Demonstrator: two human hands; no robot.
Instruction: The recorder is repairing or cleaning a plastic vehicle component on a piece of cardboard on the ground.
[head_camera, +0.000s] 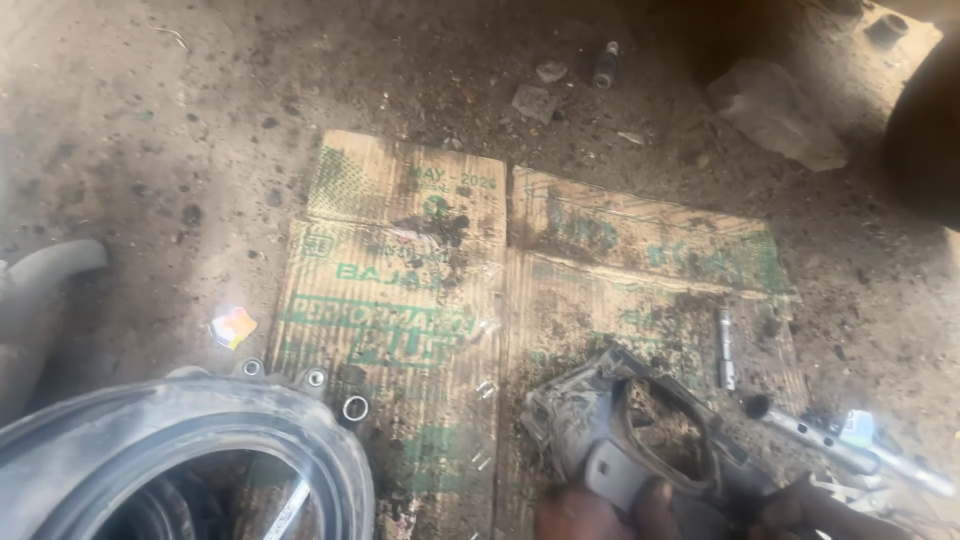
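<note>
A dirty grey metal casing piece (600, 425) with an oval opening lies tilted over the lower middle of a flattened cardboard sheet (400, 260) with green print. Only fingertips of my hands show at the bottom edge. My left hand (600, 512) grips the lower edge of the casing piece. My right hand (815, 512) holds its right end. The rest of both hands is out of the frame.
A large round dark housing (200, 440) with bolt lugs fills the lower left, with a small metal ring (355, 407) beside it. A short metal rod (725, 345) and a long socket tool (840, 440) lie at right. On the dirt floor lie a crumpled plastic bag (775, 110) and a grey pipe (45, 270).
</note>
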